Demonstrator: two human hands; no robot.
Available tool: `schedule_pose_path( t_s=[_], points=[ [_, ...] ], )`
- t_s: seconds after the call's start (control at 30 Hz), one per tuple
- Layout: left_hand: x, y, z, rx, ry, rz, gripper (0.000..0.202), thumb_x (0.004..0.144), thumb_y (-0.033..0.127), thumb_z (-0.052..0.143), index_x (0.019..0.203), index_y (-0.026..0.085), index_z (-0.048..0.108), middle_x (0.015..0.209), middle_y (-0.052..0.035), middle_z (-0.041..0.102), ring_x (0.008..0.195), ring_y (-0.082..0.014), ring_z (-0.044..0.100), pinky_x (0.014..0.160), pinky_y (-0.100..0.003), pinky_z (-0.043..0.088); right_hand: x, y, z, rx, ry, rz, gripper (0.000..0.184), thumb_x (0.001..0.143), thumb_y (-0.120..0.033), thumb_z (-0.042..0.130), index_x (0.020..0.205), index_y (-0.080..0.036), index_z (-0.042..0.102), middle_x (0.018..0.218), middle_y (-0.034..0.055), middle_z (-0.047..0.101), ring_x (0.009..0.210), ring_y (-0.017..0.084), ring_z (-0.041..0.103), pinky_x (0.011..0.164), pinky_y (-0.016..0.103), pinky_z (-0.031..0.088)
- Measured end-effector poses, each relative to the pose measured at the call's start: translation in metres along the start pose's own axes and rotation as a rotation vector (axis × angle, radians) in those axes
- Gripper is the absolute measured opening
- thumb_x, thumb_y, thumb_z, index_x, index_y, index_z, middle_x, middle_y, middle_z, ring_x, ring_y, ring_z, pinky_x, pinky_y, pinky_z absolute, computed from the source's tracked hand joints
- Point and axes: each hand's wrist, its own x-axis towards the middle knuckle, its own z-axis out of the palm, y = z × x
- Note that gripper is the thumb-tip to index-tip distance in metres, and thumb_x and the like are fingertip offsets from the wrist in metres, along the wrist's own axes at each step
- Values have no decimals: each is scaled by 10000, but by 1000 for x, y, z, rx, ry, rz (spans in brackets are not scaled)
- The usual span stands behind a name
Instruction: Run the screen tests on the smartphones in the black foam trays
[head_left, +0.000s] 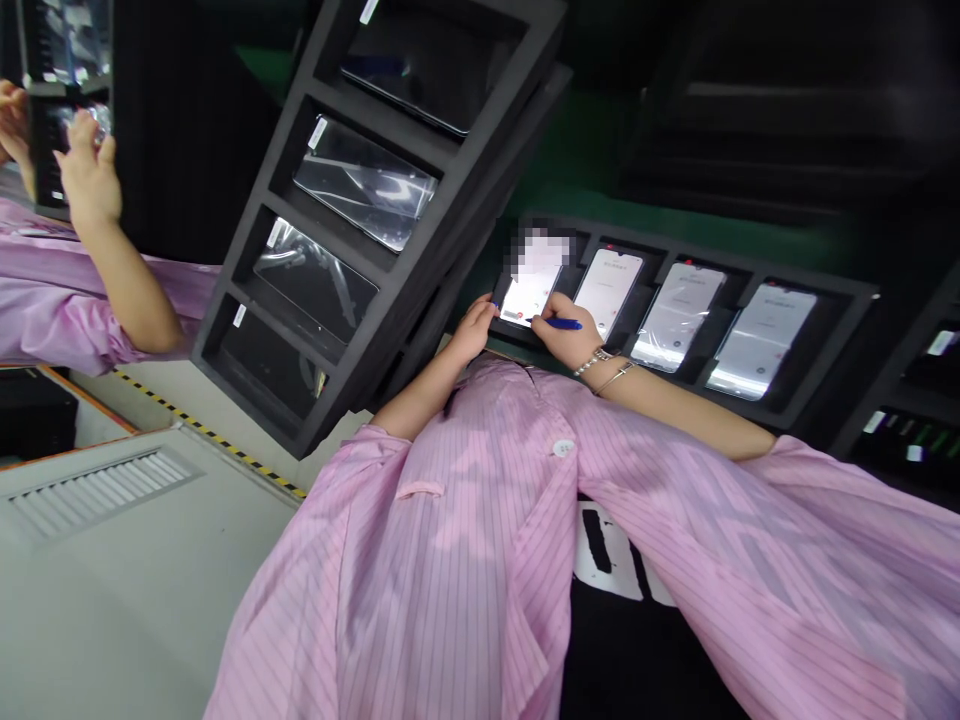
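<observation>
Head view: slim glass smartphone (529, 297) lying in a black foam tray (840, 300); probably light, stiff, slippery and fragile, so best taken by the side edges. Left hand (474, 332) against the phone's near edge, fingers curled, firmness of hold impossible to tell. Right hand (566, 332) in a narrow pinch on a blue pen (564, 323), tip at the screen. Four lit phones in that tray, this one included; four dark phones (365, 180) in a second foam tray (281, 165) alongside. One co-worker's hand (86, 170) at far left, around another phone (52, 140).
</observation>
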Motion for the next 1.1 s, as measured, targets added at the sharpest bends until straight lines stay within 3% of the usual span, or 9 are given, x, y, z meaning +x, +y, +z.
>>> schedule_pose_path(
  t_s=[0.13, 0.23, 0.3, 0.4, 0.5, 0.63, 0.83, 0.97, 1.1],
  points=[
    [-4, 6, -3, 54, 77, 9, 291, 1058, 310, 554, 833, 201, 702, 1242, -92, 745, 1267, -219, 665, 1185, -382, 469, -1, 4, 1, 38, 10, -28, 229, 772, -329, 670, 713, -270, 456, 643, -1, 530, 660, 217, 518, 670, 370, 429],
    [-23, 20, -13, 147, 129, 131, 300, 1039, 444, 588, 934, 206, 738, 1090, -93, 760, 1086, -227, 712, 1052, -370, 550, -6, -1, -11, 269, 32, 42, 297, 778, -402, 694, 716, -276, 432, 610, -9, 545, 679, 237, 609, 673, 394, 516],
    [-42, 37, -21, 194, 106, 254, 343, 1026, 508, 598, 1004, 202, 753, 1073, -94, 755, 1008, -217, 713, 972, -349, 572, -16, -15, -28, 480, 25, 59, 344, 785, -441, 717, 731, -279, 418, 601, -18, 567, 662, 236, 650, 668, 412, 567],
    [-71, 72, -31, 272, 39, 416, 356, 1038, 516, 577, 1101, 218, 761, 1064, -83, 757, 990, -209, 714, 933, -339, 575, -39, -46, -63, 663, -38, -63, 396, 791, -460, 779, 738, -280, 430, 631, -21, 602, 616, 213, 653, 687, 438, 608],
    [-90, 107, -33, 334, -21, 557, 315, 1052, 473, 564, 1100, 235, 765, 1060, -74, 767, 1023, -212, 723, 951, -349, 573, -60, -72, -90, 681, -111, -164, 449, 793, -540, 819, 730, -286, 455, 650, -14, 621, 621, 220, 667, 685, 454, 618],
    [-100, 131, -28, 365, -45, 700, 295, 1056, 425, 567, 1082, 208, 766, 1056, -89, 784, 997, -217, 737, 939, -369, 577, -72, -80, -102, 676, -144, -202, 483, 764, -604, 836, 706, -282, 480, 639, -6, 635, 641, 235, 685, 659, 448, 615],
    [-111, 135, -16, 542, -91, 631, 263, 1053, 387, 582, 1125, 211, 764, 1115, -86, 796, 1074, -212, 746, 985, -347, 577, -79, -66, -109, 597, -124, -200, 391, 801, -557, 780, 668, -301, 516, 620, -1, 631, 652, 260, 691, 660, 470, 600],
    [-118, 146, -14, 638, -215, 614, 239, 1039, 359, 613, 1146, 198, 753, 1119, -102, 793, 1097, -226, 746, 1012, -356, 562, -76, -60, -115, 498, -243, -177, 385, 769, -593, 773, 632, -316, 542, 631, 29, 628, 658, 305, 683, 622, 507, 565],
    [-127, 170, -9, 672, -362, 547, 246, 1060, 361, 574, 1161, 191, 720, 1141, -100, 782, 1085, -226, 745, 956, -329, 560, -79, -68, -127, 645, -394, -84, 426, 746, -646, 770, 597, -341, 512, 543, 39, 533, 561, 317, 607, 604, 557, 515]
  ],
)
